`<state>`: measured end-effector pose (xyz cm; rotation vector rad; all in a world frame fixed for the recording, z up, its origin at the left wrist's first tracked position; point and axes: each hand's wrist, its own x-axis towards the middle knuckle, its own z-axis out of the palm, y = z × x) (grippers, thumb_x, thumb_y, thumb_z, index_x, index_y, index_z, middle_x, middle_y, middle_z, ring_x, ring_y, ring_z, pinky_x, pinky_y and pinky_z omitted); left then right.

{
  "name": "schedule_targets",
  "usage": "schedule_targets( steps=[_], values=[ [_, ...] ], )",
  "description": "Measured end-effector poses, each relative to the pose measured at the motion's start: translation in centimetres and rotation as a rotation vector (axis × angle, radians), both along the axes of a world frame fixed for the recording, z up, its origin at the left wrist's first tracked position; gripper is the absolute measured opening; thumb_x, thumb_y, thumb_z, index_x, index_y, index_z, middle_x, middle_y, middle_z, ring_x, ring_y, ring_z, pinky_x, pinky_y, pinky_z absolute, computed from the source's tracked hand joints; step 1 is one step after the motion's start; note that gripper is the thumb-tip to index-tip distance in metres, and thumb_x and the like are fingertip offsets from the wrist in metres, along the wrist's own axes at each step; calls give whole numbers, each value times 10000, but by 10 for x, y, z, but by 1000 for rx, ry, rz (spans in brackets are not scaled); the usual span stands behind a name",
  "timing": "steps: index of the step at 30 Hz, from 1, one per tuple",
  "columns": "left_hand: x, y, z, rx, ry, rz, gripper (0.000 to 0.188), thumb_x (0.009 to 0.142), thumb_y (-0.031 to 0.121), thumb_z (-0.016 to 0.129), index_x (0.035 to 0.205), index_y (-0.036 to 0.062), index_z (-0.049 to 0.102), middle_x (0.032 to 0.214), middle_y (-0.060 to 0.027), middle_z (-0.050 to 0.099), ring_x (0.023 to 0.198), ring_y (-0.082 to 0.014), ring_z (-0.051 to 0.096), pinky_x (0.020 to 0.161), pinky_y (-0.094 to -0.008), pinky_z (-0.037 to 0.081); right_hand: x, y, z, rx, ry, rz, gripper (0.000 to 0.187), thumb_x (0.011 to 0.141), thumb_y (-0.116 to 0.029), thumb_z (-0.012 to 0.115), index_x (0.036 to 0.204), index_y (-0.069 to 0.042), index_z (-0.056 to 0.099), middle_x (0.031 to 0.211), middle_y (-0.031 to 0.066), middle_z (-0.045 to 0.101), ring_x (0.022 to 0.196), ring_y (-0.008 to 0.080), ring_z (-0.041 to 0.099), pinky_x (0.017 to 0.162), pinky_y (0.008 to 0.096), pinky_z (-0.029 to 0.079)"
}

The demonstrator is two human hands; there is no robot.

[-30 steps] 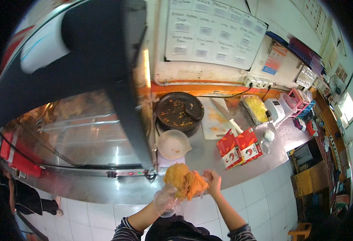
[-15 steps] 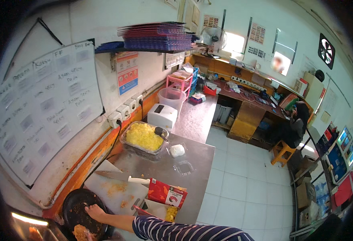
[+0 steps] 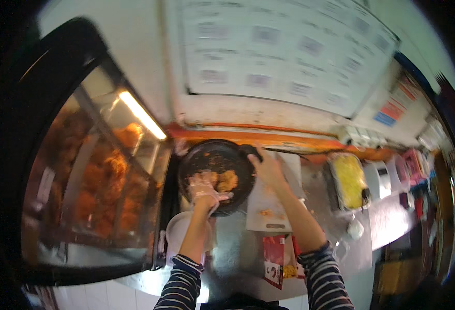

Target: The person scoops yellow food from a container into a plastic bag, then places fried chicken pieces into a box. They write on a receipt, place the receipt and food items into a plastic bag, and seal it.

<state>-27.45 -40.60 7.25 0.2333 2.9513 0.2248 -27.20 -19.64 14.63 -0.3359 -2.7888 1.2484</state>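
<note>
from my remote seat i can make out no word or number for certain; the whiteboard (image 3: 289, 57) on the wall carries rows of handwriting and greyish labels (image 3: 266, 34), all blurred; the orange-and-blue poster (image 3: 392, 110) is too smeared to read; the red box (image 3: 274, 250) shows a dark curled mark on a white panel (image 3: 274, 274).

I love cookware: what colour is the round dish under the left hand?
The round dish is black, best in head view.
</note>
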Motion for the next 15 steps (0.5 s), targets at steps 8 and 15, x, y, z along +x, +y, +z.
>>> schedule_targets(
  steps=[8, 15],
  values=[
    [50, -16, 13, 422, 246, 228, 793, 650, 450, 735, 1275, 49, 458, 1237, -185, 473, 1138, -325, 451, 983, -391, 344, 18, -84, 9, 368, -400, 204, 491, 823, -408, 533, 1280, -239, 472, 1146, 164, 580, 1015, 364, 571, 902, 457, 436],
    [36, -30, 4, 420, 186, 243, 565, 805, 365, 605, 1257, 50, 478, 1242, -182, 480, 1138, -318, 470, 987, -381, 356, -17, -59, 0, 320, -139, 246, 492, 854, -396, 512, 1292, -181, 449, 1115, 169, 596, 1011, 377, 564, 869, 453, 450]
  ],
)
